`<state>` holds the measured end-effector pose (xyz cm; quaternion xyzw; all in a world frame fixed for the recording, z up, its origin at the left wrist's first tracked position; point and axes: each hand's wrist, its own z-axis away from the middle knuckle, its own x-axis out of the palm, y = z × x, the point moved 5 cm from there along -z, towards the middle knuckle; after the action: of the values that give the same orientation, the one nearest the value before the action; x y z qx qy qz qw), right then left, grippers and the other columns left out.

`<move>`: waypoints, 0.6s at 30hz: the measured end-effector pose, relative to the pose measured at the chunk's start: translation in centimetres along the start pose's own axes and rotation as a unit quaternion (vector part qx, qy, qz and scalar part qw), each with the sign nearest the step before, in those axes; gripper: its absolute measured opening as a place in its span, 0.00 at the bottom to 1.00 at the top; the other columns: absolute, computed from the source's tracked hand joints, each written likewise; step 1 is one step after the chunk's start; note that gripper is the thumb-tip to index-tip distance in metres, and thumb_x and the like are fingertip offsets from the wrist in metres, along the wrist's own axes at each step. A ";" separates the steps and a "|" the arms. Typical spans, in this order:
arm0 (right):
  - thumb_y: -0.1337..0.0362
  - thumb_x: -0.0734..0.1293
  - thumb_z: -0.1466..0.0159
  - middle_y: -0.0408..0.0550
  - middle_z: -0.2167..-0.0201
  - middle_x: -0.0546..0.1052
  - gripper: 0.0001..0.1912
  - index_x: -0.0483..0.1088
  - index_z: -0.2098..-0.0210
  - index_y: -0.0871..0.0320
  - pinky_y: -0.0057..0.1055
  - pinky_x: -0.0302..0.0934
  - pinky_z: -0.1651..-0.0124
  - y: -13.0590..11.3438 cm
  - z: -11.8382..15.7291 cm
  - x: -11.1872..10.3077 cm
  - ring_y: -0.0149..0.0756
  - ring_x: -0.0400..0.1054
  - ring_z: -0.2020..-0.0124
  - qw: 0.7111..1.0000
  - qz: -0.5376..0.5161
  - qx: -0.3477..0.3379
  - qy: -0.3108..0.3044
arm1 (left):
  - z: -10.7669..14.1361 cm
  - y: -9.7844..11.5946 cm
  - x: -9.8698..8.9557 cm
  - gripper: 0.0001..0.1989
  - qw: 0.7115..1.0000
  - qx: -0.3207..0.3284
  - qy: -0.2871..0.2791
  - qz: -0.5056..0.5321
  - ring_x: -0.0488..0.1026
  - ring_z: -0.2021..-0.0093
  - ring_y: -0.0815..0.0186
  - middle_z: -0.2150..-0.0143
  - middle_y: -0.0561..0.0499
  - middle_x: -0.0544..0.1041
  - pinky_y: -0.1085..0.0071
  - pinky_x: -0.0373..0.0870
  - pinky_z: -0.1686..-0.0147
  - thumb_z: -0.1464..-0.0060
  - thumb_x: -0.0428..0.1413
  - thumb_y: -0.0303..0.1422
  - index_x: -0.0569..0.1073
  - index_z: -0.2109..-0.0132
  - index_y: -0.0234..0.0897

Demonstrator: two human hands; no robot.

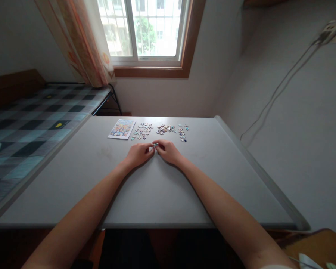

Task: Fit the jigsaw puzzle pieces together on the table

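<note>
My left hand (pixel 140 153) and my right hand (pixel 168 151) meet over the middle of the table, fingertips pinched together. Between them is a small jigsaw puzzle piece (pixel 155 145), which both hands grip; its print is too small to make out. Just beyond my hands lie loose puzzle pieces in three groups: spread-out pieces (pixel 142 130) on the left, a denser pile (pixel 166 129) in the middle, and a smaller scatter (pixel 182 133) on the right. A colourful printed picture sheet (pixel 121 129) lies flat to the left of the pieces.
The light grey table (pixel 162 198) has a raised rim along its right side. A bed with a checked cover (pixel 72 98) stands at the left. Behind the table are a curtain (pixel 84 45) and a window (pixel 156 33). A cable (pixel 277 87) hangs down the right wall.
</note>
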<state>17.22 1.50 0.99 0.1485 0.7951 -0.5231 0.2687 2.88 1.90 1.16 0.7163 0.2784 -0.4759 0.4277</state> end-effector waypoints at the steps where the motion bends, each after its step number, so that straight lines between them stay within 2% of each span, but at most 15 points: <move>1: 0.70 0.61 0.40 0.47 0.68 0.77 0.15 0.75 0.56 0.62 0.27 0.60 0.59 0.0 0.0 0.0 0.29 0.66 0.69 1.000 0.000 0.001 -0.001 | 0.0 0.0 0.0 0.18 1.000 0.000 0.001 0.001 0.71 0.73 0.66 0.74 0.51 0.76 0.73 0.55 0.72 0.41 0.48 0.44 0.79 0.57 0.41; 18: 0.70 0.61 0.40 0.48 0.66 0.78 0.15 0.75 0.56 0.62 0.29 0.61 0.58 -0.2 -0.1 0.0 0.30 0.67 0.67 1.000 0.005 0.003 -0.003 | -0.1 -0.3 0.3 0.18 1.000 0.008 0.007 0.002 0.71 0.73 0.66 0.74 0.51 0.76 0.73 0.57 0.72 0.41 0.49 0.44 0.79 0.57 0.41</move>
<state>17.12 1.48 1.14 0.1512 0.7921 -0.5244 0.2735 2.79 2.11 0.82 0.7239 0.2759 -0.4719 0.4209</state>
